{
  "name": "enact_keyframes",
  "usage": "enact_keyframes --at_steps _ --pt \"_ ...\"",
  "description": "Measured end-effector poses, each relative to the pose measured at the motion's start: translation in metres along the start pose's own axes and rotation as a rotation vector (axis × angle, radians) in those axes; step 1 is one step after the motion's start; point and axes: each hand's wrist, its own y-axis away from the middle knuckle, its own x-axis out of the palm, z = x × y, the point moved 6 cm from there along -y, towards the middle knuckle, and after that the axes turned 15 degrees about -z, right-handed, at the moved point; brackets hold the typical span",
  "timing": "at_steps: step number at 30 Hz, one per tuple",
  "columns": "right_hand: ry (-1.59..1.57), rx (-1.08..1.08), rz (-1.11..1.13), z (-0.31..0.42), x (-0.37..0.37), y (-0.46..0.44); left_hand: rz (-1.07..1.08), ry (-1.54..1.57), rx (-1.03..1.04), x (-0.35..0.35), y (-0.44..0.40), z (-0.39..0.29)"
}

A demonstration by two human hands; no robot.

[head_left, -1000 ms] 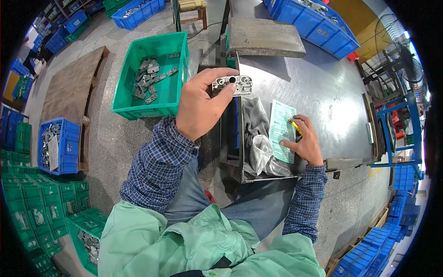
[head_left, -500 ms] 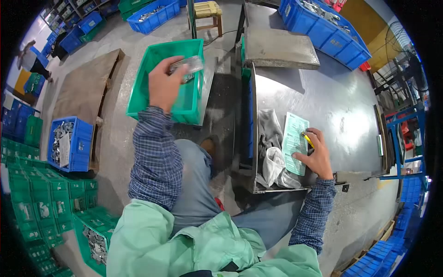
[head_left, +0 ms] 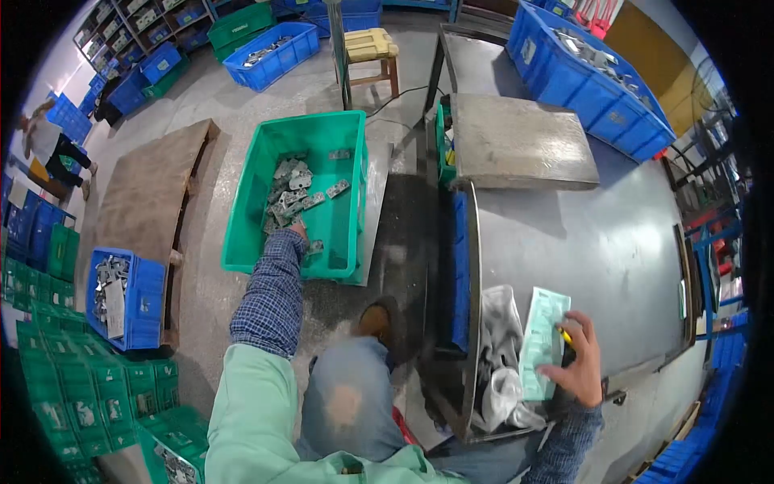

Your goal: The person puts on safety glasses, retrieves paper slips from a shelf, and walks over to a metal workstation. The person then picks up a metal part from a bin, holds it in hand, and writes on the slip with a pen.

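My left hand (head_left: 299, 229) is down inside the green bin (head_left: 359, 202), mostly hidden by its sleeve, beside a heap of grey metal parts (head_left: 289, 187). Its fingers cannot be made out. On the metal table (head_left: 597, 242), my right hand (head_left: 579, 363) rests at the right edge of a green printed sheet (head_left: 545, 343), with a yellow pen-like tool (head_left: 566, 335) held between its fingers. Grey and white cloths (head_left: 501, 387) lie to the left of the sheet.
A thick metal plate (head_left: 524, 141) lies on the table, with a blue bin of parts (head_left: 597, 89) behind it. A wooden pallet (head_left: 145, 194) and another blue bin (head_left: 145, 298) are at the left. A person (head_left: 56, 149) stands at the far left.
My left hand has moved from above the table's left side down into the green bin, and the metal part it held is no longer visible. The view has shifted; my right hand keeps the yellow tool.
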Motion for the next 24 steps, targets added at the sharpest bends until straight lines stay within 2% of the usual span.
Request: enact_keyframes --at_steps 1,4,7,11,14,15,18,20,21,22,23,24 --pt "-0.012 0.014 0.01 -0.001 0.001 -0.001 0.022 -0.162 0.01 0.007 -0.019 0.002" --pt "-0.04 0.092 0.026 -0.008 0.006 -0.002 -0.227 -0.003 -0.1 -0.019 -0.068 -0.003" --pt "0.0 0.109 0.058 -0.016 0.008 -0.001 -0.534 0.054 -0.017 -0.03 -0.087 -0.031" --pt "0.003 0.215 0.092 -0.027 0.01 0.002 -0.752 -0.229 0.018 0.017 -0.107 -0.037" --pt "-0.002 0.263 0.081 -0.031 0.013 0.007 -0.608 -0.142 0.055 0.017 -0.113 -0.04" --pt "0.013 0.22 0.093 -0.029 0.015 0.006 -0.65 -0.253 0.087 0.011 -0.11 -0.044" --pt "0.046 0.121 0.091 -0.022 0.007 0.001 -0.566 -0.364 0.188 0.006 -0.084 -0.053" --pt "-0.002 0.109 0.084 -0.016 0.007 -0.001 -0.643 -0.119 0.105 -0.006 -0.068 -0.048" --pt "-0.036 0.118 0.05 -0.013 0.007 0.0 -0.555 0.079 -0.005 -0.017 -0.058 -0.045" --pt "0.0 0.124 0.056 -0.017 0.004 0.008 -0.601 0.266 0.006 -0.02 -0.046 -0.043" --pt "0.021 0.113 0.066 -0.027 -0.001 0.013 -0.891 0.218 -0.033 0.017 -0.071 -0.034" --pt "0.025 0.084 0.081 -0.028 0.001 0.009 -0.771 0.32 -0.117 0.021 -0.063 -0.029"
